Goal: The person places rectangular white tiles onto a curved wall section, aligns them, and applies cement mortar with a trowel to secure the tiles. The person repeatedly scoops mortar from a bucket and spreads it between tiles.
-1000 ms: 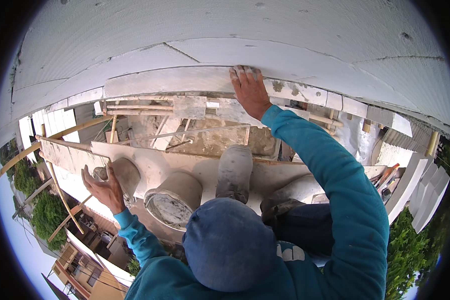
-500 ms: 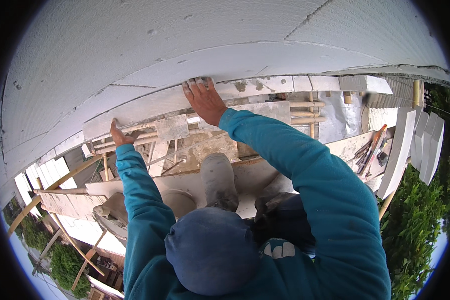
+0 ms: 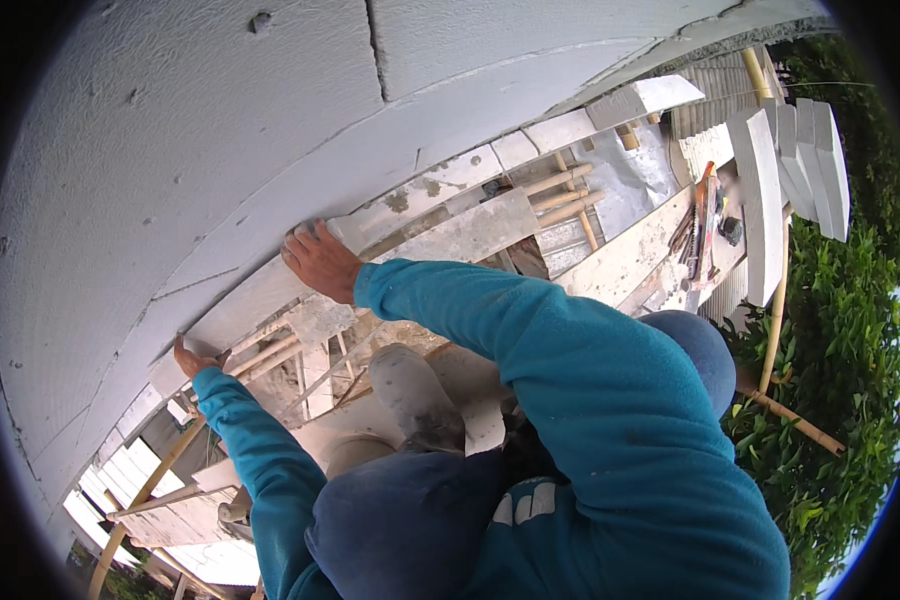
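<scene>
Raised from its airborne hover a second ago, the person's bare left hand (image 3: 196, 358) now touches the long white, smooth-faced rectangular block (image 3: 248, 305) near its left end, while the view has turned so that the block slants more steeply. This hand is fairly wide, thumb held apart; part of its fingertips is hard to make out. The block lies close along the pale grey-white, rough masonry wall (image 3: 170, 180), its long axis parallel to that wall, one end pointing lower left and the other upper right. Uneven pressure from the two hands could skew it, and a loose bed beneath could let it tip toward the person, over the yellowish round bamboo poles (image 3: 266, 352). At its right end, the bare, dust-whitened right hand (image 3: 320, 262) rests with fingers slightly spread over the upper edge; its thumb is hidden. Fingertips there could get pinched if the block shifted against the wall. Further right, a white block with grey mortar spots (image 3: 420, 195) continues the same line; pushing too far that way could jolt it. Whether the two ends touch, I cannot tell.
</scene>
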`<act>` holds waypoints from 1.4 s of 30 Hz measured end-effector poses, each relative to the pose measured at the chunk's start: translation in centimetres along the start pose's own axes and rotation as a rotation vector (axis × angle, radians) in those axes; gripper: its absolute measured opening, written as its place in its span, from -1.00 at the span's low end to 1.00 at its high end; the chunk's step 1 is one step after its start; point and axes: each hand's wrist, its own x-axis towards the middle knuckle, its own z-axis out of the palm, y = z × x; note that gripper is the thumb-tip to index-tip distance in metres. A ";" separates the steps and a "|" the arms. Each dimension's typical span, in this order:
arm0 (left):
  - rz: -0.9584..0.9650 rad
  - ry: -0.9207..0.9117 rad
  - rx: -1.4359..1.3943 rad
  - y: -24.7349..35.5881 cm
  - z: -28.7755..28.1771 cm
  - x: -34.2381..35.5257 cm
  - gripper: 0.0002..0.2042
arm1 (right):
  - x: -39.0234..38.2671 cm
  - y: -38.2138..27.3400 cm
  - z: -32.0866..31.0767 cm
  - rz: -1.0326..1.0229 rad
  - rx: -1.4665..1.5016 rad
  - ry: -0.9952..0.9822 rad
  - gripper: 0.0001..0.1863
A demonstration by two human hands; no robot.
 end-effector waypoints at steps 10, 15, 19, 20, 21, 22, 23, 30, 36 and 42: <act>0.056 -0.015 0.134 0.8 -1.9 3.4 -0.20 | 0.4 -0.7 0.5 -0.014 0.069 -0.080 -0.55; 0.052 -0.016 0.221 -0.6 -1.5 4.0 -0.13 | 0.1 -0.6 1.0 0.042 0.067 -0.009 -0.58; 0.129 0.038 0.235 2.3 -6.3 15.6 -0.28 | 2.8 -2.0 0.5 0.057 0.142 0.059 -0.64; 0.118 0.009 0.223 1.6 -6.1 16.7 -0.29 | 2.4 -2.0 1.1 0.068 0.138 0.079 -0.66; 0.107 -0.022 0.214 1.0 -5.7 17.6 -0.30 | 1.8 -1.9 1.7 0.083 0.134 0.099 -0.67; 0.097 -0.049 0.206 0.6 -5.5 18.1 -0.31 | 1.5 -1.9 2.0 0.097 0.134 0.121 -0.69; 0.090 -0.074 0.197 0.4 -5.4 18.6 -0.32 | 1.5 -1.8 2.3 0.097 0.152 0.069 -0.70; 0.262 -0.125 0.265 -1.2 -5.5 20.2 -0.43 | 0.9 -1.1 1.9 0.080 0.202 0.039 -0.74; 0.454 -0.091 0.324 0.2 -9.5 19.1 -0.48 | 0.1 -1.7 -3.0 -0.028 0.175 0.047 -0.74; 0.362 -0.110 0.313 0.5 -11.6 11.3 -0.48 | -1.8 0.3 -9.2 -0.133 0.108 0.111 -0.78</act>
